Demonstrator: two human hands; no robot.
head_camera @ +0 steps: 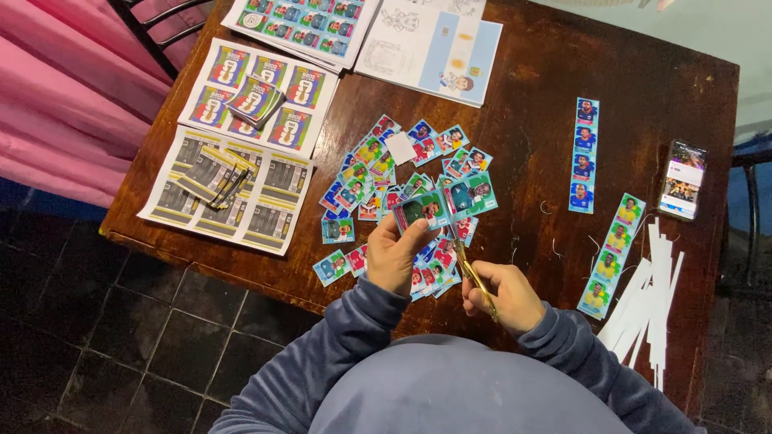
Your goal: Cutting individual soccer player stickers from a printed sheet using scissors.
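My left hand [394,257] pinches a short strip of green picture cards [447,201] above the dark wooden table [531,120]. My right hand [508,297] grips gold-handled scissors [470,269], whose blades reach up to the strip's lower edge. Under and around both hands lies a loose pile of several small cut picture cards [378,173], mostly red, blue and green. Both arms wear grey-blue sleeves.
Printed sheets with card stacks [241,104] lie at the left, more sheets and a booklet [434,44] at the back. A blue card strip [585,157], a green-yellow strip [613,253], white paper offcuts [651,297] and a phone [682,181] sit at the right. Pink fabric hangs left.
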